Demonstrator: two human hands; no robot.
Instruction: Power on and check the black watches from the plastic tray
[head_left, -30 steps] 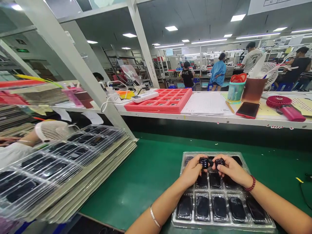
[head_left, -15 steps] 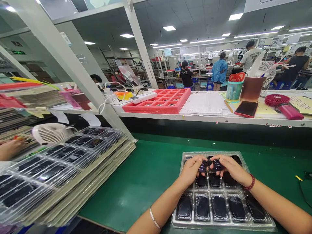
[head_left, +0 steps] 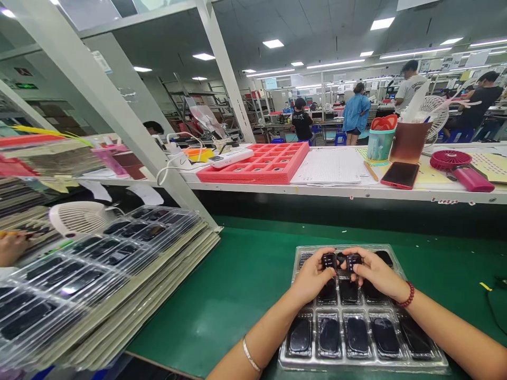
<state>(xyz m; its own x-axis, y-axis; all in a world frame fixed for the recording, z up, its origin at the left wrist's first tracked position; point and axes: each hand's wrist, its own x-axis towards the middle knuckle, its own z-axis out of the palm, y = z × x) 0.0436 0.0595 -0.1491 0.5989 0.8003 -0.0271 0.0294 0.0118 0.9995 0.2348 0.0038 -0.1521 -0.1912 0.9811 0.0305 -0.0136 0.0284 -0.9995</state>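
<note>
My left hand (head_left: 315, 275) is closed around a small black smartwatch (head_left: 328, 260) without a strap, its screen lit. In my right hand (head_left: 374, 272) is a second lit smartwatch (head_left: 353, 260), with the thumb on the lower part of its screen. The two watches are side by side, slightly apart. Below both hands lies a clear plastic tray (head_left: 341, 363) with compartments. Black rounded-rectangle pieces, such as one dark watch (head_left: 357, 335), lie face up in its front row. My hands hide part of the back rows.
At left rises a stack of similar filled trays (head_left: 158, 279), near a white fan (head_left: 77, 217). A shelf (head_left: 245, 191) behind the green bench (head_left: 237, 279) carries a red foam tray (head_left: 253, 177), papers (head_left: 330, 166), a phone (head_left: 400, 175) and a cup (head_left: 381, 145). A co-worker's hand (head_left: 11, 248) shows at far left.
Both thumbs have shifted lower on the watches, and more of the screens shows. The lit screen contents look different. The tray has stayed in place.
</note>
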